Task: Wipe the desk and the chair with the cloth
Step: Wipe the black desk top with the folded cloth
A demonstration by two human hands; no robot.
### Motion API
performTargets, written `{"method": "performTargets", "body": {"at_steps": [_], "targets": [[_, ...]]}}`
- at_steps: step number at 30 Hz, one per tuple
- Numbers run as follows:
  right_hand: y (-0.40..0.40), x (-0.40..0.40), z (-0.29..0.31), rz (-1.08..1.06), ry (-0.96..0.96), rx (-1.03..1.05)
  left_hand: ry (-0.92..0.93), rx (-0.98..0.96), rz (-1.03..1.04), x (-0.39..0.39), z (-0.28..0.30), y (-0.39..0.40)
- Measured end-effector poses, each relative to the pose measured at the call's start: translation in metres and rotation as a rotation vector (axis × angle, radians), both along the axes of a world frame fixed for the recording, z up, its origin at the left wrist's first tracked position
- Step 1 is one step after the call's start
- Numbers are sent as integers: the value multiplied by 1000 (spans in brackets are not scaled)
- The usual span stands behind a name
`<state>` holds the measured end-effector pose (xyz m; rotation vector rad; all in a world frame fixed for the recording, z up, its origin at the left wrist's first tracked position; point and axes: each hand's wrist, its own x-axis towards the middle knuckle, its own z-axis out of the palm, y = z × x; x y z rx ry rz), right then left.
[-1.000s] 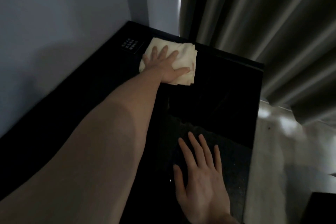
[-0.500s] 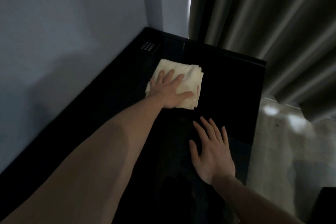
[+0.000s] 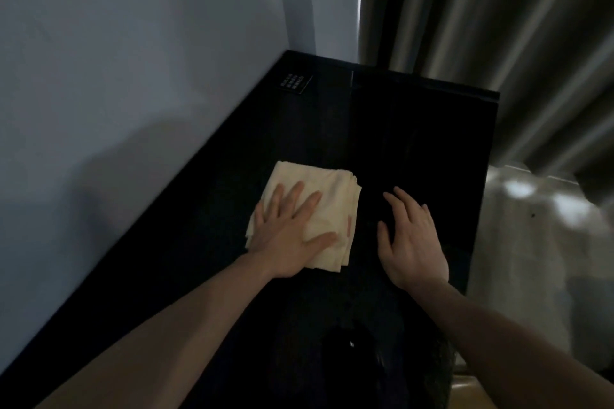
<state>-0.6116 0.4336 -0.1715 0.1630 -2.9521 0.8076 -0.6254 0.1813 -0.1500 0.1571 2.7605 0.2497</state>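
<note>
A folded cream cloth (image 3: 335,196) lies on the glossy black desk (image 3: 415,129), near its middle. My left hand (image 3: 292,232) presses flat on the cloth with fingers spread. My right hand (image 3: 410,239) rests on the bare desk just right of the cloth, fingers slightly bent, holding nothing. The chair is not in view.
A pale wall (image 3: 133,76) runs along the desk's left edge. Grey curtains (image 3: 481,26) hang behind the far end. A small black keypad panel (image 3: 294,83) sits in the far left corner. The desk's right edge drops to a light floor (image 3: 531,242).
My left hand has dragged the cloth from the far corner by the keypad panel toward me along the desk. My right hand stayed on the desk, now beside the cloth.
</note>
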Motion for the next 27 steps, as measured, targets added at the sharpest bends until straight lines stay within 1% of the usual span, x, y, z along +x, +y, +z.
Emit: {"method": "performTargets", "body": {"at_steps": [3,7,11,19,23,27], "targets": [[0,-2,-2,17,-14,40,-3,-27,-12,-6,-2,1],[1,-3,-4,31,-44,112,-71,-45,-49,-39,3,2],[2,-6,-4,41,-51,143,-114,-61,-23,-97,7,17],[-1,-10,-4,45,-67,118,-70,-52,21,-230,3,54],[-1,-12,-4,45,-93,102,-46,-73,4,-283,4,64],[0,-12,-3,52,-116,79,-33,-123,-39,-326,6,57]]}}
